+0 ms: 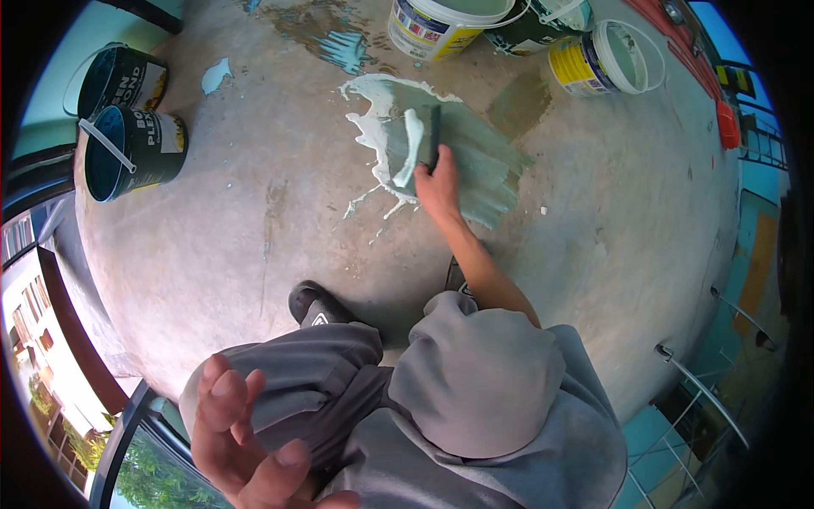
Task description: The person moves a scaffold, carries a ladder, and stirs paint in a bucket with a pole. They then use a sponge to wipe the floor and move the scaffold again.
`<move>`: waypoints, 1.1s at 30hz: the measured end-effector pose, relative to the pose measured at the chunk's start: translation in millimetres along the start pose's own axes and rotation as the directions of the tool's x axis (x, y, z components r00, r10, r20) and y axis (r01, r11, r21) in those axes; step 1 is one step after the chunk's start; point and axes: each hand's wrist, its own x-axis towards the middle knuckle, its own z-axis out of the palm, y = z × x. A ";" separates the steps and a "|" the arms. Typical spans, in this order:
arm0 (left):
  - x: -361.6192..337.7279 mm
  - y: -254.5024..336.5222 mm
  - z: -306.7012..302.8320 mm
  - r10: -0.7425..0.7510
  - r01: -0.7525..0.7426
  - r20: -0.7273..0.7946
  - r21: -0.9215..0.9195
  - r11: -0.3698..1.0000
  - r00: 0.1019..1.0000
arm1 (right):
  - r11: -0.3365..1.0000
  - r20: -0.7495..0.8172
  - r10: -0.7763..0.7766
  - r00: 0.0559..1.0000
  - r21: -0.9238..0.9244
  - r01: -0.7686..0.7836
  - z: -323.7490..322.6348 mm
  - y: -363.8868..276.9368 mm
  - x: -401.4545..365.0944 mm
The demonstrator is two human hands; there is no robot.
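Observation:
My right hand [438, 185] is stretched out over the concrete floor [254, 237] and grips a flat dark spreader blade [431, 136]. The blade rests in a puddle of pale green coating [381, 110], with a thick ridge of it piled along the blade's left edge. A thin smeared band of green [487, 161] lies to the right of the hand. My left hand [242, 437] hangs by my left knee at the bottom, fingers apart, holding nothing. I am squatting in grey trousers [483, 382].
Two dark paint cans [127, 114] stand at the left edge. A white-and-yellow bucket [437, 25], a dark bucket [534, 30] and another yellow bucket [606, 59] stand at the top. My black sandal [318, 310] is on the floor. Metal railing [704, 382] runs at right.

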 end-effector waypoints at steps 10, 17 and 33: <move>-1.7 -2.5 -1.8 -0.024 0.024 0.000 -0.043 0.999 1.000 | 0.956 -0.209 0.079 0.975 -0.261 -0.134 -117.2 70.7 4.7; -9.3 7.6 4.8 -0.188 0.185 -0.113 -0.041 0.982 0.976 | 0.890 -0.135 -0.134 0.982 -0.452 0.059 -81.6 40.2 89.3; -6.6 3.6 -20.5 -0.148 0.123 -0.153 -0.163 0.979 0.977 | 0.816 0.197 -0.513 0.836 -0.189 0.546 48.5 -61.3 129.4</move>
